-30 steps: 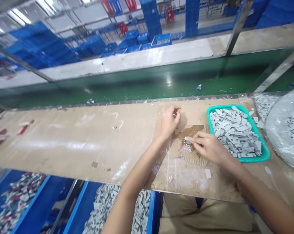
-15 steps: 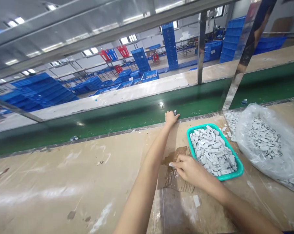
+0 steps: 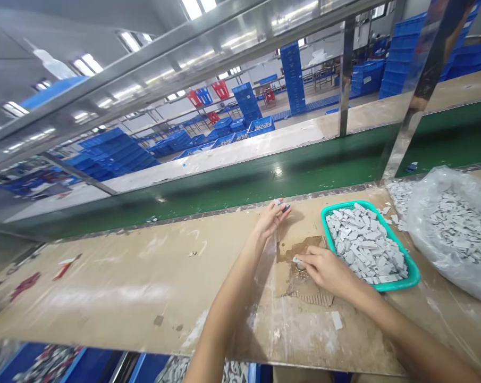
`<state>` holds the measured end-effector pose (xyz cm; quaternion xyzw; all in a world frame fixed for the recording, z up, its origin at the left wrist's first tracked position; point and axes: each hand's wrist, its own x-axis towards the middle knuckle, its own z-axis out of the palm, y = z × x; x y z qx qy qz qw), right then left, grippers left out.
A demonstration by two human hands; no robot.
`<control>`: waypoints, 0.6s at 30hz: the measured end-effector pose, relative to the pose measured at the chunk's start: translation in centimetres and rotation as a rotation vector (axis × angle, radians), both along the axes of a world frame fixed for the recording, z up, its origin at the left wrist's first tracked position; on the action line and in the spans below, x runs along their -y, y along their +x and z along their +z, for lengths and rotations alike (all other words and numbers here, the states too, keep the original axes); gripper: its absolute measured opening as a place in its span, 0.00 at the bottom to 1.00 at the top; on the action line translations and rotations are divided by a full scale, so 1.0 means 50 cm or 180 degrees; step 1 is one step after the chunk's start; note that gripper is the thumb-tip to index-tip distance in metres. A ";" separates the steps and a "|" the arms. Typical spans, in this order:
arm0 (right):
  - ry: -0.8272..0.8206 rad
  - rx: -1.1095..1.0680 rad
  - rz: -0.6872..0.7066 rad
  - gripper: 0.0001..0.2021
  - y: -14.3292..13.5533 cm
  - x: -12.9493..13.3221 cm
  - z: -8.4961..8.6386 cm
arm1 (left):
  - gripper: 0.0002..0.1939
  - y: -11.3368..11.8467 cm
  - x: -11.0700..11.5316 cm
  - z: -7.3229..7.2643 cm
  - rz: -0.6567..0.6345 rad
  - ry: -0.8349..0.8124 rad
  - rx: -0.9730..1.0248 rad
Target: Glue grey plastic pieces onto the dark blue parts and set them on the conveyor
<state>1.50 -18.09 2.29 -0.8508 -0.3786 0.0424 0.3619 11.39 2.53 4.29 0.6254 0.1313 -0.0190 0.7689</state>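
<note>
My left hand (image 3: pixel 269 219) is raised near the belt's edge, palm partly turned up, with its fingers closed around a small dark-and-white piece (image 3: pixel 287 208). Lower and to the right, my right hand (image 3: pixel 322 267) pinches a small white piece (image 3: pixel 298 261) between thumb and fingers. That pinch is over a torn, wet-looking cardboard patch (image 3: pixel 283 276) on the bench. Right beside my right hand stands a green plastic basket (image 3: pixel 413 275) heaped with flat whitish pieces (image 3: pixel 368 242). One flat white piece (image 3: pixel 336 320) lies on the bench in front of the patch.
A clear plastic bag (image 3: pixel 423 213) of similar pieces lies at the right, with loose pieces spilled beside it. A green conveyor belt (image 3: pixel 224 194) runs behind the bench (image 3: pixel 144 276). Metal posts (image 3: pixel 407 127) rise beyond it. Blue bins (image 3: pixel 100 367) with parts sit below the front edge.
My left hand has drawn back from the belt's edge towards me and turned its palm up, with the piece in it. My right hand remains over the cardboard. The view has swung left.
</note>
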 end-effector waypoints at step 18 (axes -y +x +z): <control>0.1448 0.0472 -0.0368 0.13 -0.011 0.017 0.032 | 0.27 -0.231 -0.004 -0.060 -0.0522 -0.0661 0.0092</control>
